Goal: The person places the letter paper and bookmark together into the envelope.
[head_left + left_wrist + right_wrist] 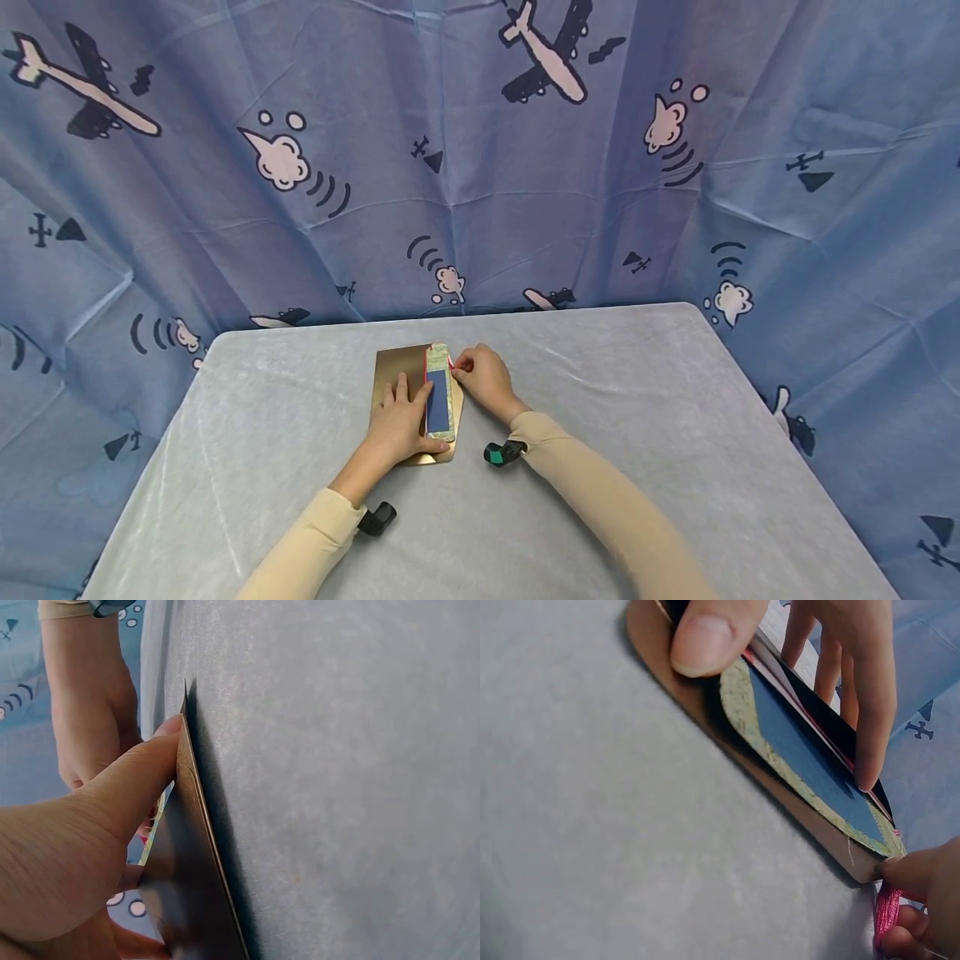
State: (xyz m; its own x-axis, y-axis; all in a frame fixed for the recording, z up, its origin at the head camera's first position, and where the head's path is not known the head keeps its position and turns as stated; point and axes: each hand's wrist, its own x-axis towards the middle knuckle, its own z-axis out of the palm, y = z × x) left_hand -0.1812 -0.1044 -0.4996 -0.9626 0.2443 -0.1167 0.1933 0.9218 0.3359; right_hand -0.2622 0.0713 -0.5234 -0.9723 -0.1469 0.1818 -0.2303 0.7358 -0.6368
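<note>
A bronze-coloured flat card or folder point(395, 363) lies on the table. Along its right side is a narrow bookmark-like strip point(438, 402) with a dark blue panel and a patterned yellow-green border. My left hand point(397, 427) rests over both, fingers spread on the card, the index at the strip's side and the thumb near its lower end. In the right wrist view the strip bows up slightly from the backing beneath it. My right hand point(486, 379), at the upper right corner, pinches a pink tassel point(887, 906) at the strip's end.
A pale grey cloth-covered table point(637, 400) spreads around the card. Behind and beside it hangs a blue curtain point(480, 167) printed with airplanes. Dark wrist devices point(504, 453) sit at both sleeves.
</note>
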